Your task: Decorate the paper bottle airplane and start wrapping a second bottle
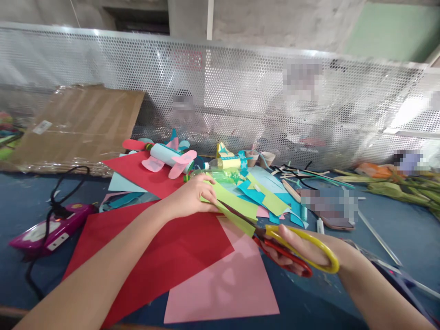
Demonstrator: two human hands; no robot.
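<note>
My left hand (190, 196) pinches a light green paper strip (237, 206) and holds it over the table. In my right hand (302, 250) are scissors (292, 247) with one yellow and one red handle loop; my fingers are through the loops. The blades reach left into the green strip's lower edge. Beneath my arms lie a big red sheet (165, 256) and a pink sheet (227, 284) on the blue table (20, 201).
A paper airplane model (170, 160), a second small paper craft (229, 161) and several coloured scraps lie behind my hands. A magenta glue gun (51, 227) with a black cord sits at left. Cardboard (79, 126) leans on a perforated metal screen. Sticks and green stems lie at right.
</note>
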